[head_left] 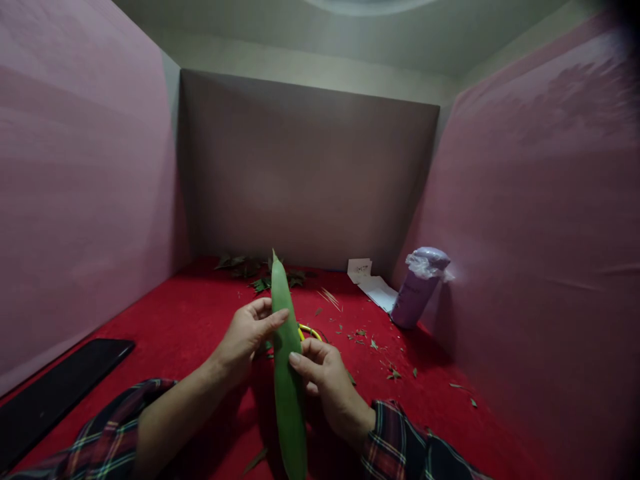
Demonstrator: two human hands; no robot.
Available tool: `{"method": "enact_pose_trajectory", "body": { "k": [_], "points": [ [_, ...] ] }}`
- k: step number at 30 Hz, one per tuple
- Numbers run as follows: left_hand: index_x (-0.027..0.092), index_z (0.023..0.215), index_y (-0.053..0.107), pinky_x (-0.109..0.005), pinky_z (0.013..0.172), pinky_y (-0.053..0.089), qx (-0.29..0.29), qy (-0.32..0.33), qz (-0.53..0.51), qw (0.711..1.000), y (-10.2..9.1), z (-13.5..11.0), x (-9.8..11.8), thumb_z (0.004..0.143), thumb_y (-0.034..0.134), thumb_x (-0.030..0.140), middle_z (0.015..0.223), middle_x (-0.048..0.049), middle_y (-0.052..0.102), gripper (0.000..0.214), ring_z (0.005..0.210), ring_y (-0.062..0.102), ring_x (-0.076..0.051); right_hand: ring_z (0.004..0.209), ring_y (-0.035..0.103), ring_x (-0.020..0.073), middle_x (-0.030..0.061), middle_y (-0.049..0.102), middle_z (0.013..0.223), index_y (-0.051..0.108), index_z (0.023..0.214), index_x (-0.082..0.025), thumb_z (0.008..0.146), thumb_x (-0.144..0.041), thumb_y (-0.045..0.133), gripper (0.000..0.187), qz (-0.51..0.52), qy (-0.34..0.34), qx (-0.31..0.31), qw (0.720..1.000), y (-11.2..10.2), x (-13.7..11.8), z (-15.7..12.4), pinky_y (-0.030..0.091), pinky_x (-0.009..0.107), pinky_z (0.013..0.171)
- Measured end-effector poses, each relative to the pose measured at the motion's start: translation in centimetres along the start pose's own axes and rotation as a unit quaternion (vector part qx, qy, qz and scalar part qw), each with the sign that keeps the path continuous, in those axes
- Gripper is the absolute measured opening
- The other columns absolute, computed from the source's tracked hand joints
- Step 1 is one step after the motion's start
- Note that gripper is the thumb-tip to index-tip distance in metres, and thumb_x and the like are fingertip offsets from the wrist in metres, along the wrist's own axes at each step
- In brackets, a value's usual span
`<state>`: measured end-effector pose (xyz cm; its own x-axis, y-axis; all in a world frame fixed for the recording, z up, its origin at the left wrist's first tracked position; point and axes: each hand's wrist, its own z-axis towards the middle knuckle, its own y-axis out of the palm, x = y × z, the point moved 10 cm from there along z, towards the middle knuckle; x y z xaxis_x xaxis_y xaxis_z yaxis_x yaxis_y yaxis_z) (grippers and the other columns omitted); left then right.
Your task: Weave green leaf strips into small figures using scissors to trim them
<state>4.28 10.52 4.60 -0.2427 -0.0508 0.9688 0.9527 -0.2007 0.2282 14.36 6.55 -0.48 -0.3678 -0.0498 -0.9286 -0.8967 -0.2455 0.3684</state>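
A long green leaf (287, 373), narrow and pointed at its far tip, runs from the bottom edge up over the red table (165, 320). My left hand (247, 333) pinches its left edge near the middle, fingers curled on it. From the other side my right hand (325, 377) grips the leaf, thumb on top. Something yellow (310, 331), partly hidden, lies behind my right hand. Both sleeves are dark plaid.
A black flat slab (55, 390) lies at the left front. A heap of dark green leaf scraps (255, 270) sits at the back, with small bits scattered to the right. A purple cup (417, 287) with a plastic cover and white paper (373, 283) stand at the back right. Pink walls close in three sides.
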Motion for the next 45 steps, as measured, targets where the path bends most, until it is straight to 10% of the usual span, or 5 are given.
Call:
{"method": "enact_pose_trajectory", "body": {
  "k": [6,20,26,32,45],
  "points": [
    [0.012,0.062,0.060,-0.023,0.053,0.045,-0.082,-0.082,0.023,0.993,1.2,-1.4,-3.9,0.065,0.071,0.029,0.057,-0.0024,0.061,0.020,0.051,0.056,-0.012,0.055,0.049,0.0091,-0.0015,0.057,0.065,0.058,0.075,-0.015,0.068,-0.039,0.070,0.028,0.005,-0.043,0.039,0.998,-1.3,-0.4,0.7,0.038,0.020,0.051],
    [0.011,0.076,0.064,-0.031,0.060,0.050,-0.116,-0.105,-0.033,0.987,1.9,-2.7,-5.4,0.069,0.069,0.027,0.066,-0.0064,0.067,0.018,0.060,0.063,-0.019,0.048,0.039,0.0055,-0.0052,0.048,0.058,0.055,0.069,-0.016,0.070,-0.039,0.068,0.027,-0.048,-0.063,0.069,0.994,-1.9,-0.6,0.3,0.028,0.015,0.042],
    [0.012,0.072,0.066,-0.023,0.056,0.047,-0.011,0.004,0.005,1.000,-1.1,-1.5,-2.4,0.068,0.068,0.025,0.060,-0.0014,0.064,0.014,0.055,0.058,-0.013,0.041,0.035,0.0056,-0.0025,0.051,0.059,0.055,0.077,-0.016,0.079,-0.055,0.048,0.040,-0.105,-0.117,0.138,0.978,-3.3,-2.1,0.5,0.022,0.017,0.036],
    [0.015,0.071,0.067,-0.022,0.050,0.046,0.100,0.098,0.020,0.990,-4.2,-1.0,0.5,0.063,0.070,0.025,0.050,0.0037,0.057,0.014,0.051,0.055,-0.013,0.050,0.043,0.0104,-0.0016,0.050,0.061,0.051,0.076,-0.018,0.085,-0.042,0.042,0.027,-0.253,-0.188,0.223,0.922,-6.2,-4.5,0.8,0.033,0.021,0.045],
    [0.014,0.068,0.065,-0.021,0.051,0.045,0.114,0.085,0.044,0.989,-4.4,-0.8,-0.2,0.063,0.070,0.026,0.056,0.0015,0.061,0.014,0.053,0.055,-0.012,0.066,0.054,0.0164,0.0040,0.062,0.071,0.060,0.083,-0.018,0.075,-0.016,0.053,0.010,-0.642,-0.112,0.125,0.749,-4.7,-3.0,1.9,0.034,0.025,0.060]
  ]
}}
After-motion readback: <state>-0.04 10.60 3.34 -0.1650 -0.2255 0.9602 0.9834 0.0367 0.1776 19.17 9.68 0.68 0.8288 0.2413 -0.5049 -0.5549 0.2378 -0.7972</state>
